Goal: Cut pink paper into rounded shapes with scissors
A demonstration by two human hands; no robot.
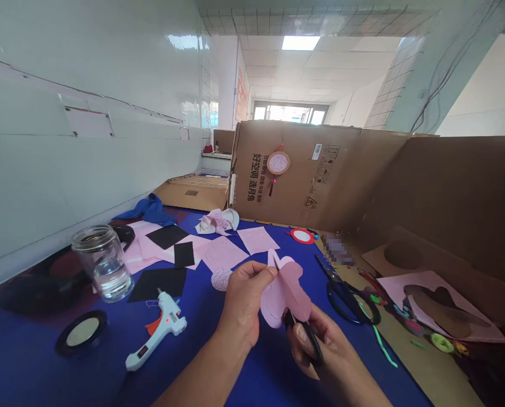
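A pink paper flower shape (284,291) with rounded petals is held up over the blue table, pencil lines showing on its near side. My left hand (243,299) pinches its left edge between thumb and fingers. My right hand (320,339) is closed round the black handles of a small pair of scissors (314,342). The blades pass behind the paper, and a tip shows near its top between two petals. Behind my left hand lies a round patterned piece (222,279), partly covered by the fingers.
A white glue gun (161,328), a roll of black tape (82,333) and a glass jar of water (104,263) stand left. Pink sheets (222,252) and black squares (183,254) lie behind. Larger black scissors (348,299) rest right, beside cardboard with coloured bits. A cardboard box (341,175) walls the back.
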